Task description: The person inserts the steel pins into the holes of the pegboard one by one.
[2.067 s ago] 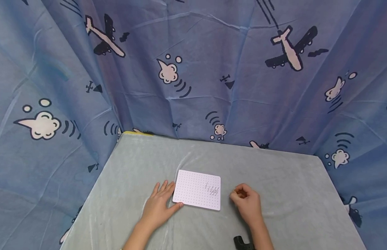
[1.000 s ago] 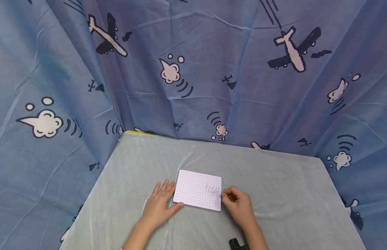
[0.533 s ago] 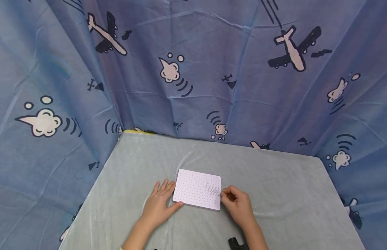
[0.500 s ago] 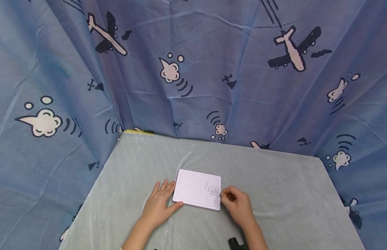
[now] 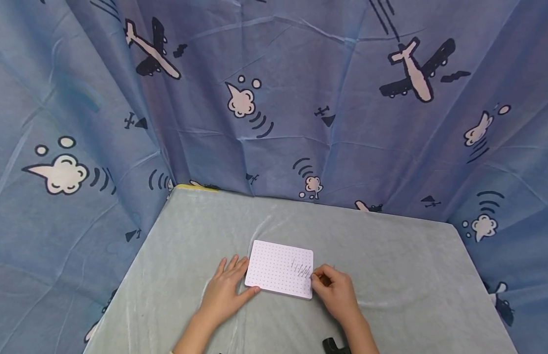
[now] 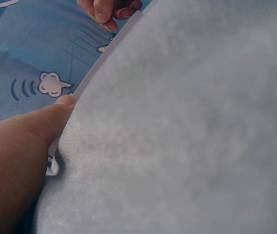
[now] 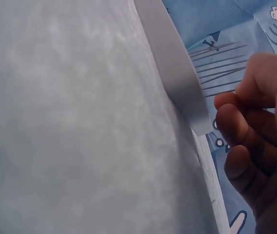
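Observation:
A white board with a grid of dots lies flat on the table. Several thin metal needles stand upright in its right part, appearing as short dark lines in the head view. My right hand is at the board's right edge. Its thumb and index finger pinch the lower-placed needle at its upper end, in line with the others; the remaining fingers are curled. My left hand rests at the board's left side with fingers spread, the thumb touching the near edge.
A light grey cloth covers the table. Blue curtains printed with planes and clouds hang behind and at both sides. A black object sits beside the right forearm. Something yellow shows along the table's far left edge.
My right hand has moved left from beside the board to its right edge, then shifted only slightly. The left hand and the board have kept their places.

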`<state>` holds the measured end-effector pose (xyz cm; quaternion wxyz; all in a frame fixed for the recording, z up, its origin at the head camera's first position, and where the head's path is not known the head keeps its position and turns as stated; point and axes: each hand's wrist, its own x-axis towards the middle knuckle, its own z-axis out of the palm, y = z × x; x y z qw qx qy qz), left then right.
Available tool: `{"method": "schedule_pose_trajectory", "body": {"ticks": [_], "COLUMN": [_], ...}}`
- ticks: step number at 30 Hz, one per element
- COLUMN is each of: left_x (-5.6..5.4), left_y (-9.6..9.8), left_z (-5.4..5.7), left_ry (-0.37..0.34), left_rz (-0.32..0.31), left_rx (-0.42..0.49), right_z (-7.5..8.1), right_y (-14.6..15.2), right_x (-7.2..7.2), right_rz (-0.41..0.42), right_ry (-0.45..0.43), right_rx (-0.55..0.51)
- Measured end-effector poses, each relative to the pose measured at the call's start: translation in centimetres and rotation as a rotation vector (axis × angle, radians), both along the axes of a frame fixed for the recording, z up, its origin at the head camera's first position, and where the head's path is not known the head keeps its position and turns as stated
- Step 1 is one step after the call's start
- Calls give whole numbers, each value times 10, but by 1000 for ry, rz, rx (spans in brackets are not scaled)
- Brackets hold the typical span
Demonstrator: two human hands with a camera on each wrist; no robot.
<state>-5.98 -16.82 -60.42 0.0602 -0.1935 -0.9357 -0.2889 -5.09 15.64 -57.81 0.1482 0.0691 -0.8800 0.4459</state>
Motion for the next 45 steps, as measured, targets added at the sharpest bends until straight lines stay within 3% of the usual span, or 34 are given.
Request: {"method": "schedule_pose_trajectory", "body": {"ticks": [8, 18, 31, 45], "left_x": [1, 2, 0, -1], "left_y": [-2, -2, -1, 0], "left_z": [2, 1, 0, -2], "left_ry": [1, -12, 1, 20], "left_rz": [2, 2, -8, -7], "left_rx": [13, 10, -12, -4], "right_z": [1, 2, 6, 6], "right_y": [-2, 2, 19, 33], "right_x": [0, 1, 0, -3], "right_rz": [6, -18, -289, -349], "right_ry": [-17, -111, -190, -298], "right_rx": [42, -47, 78, 229]}}
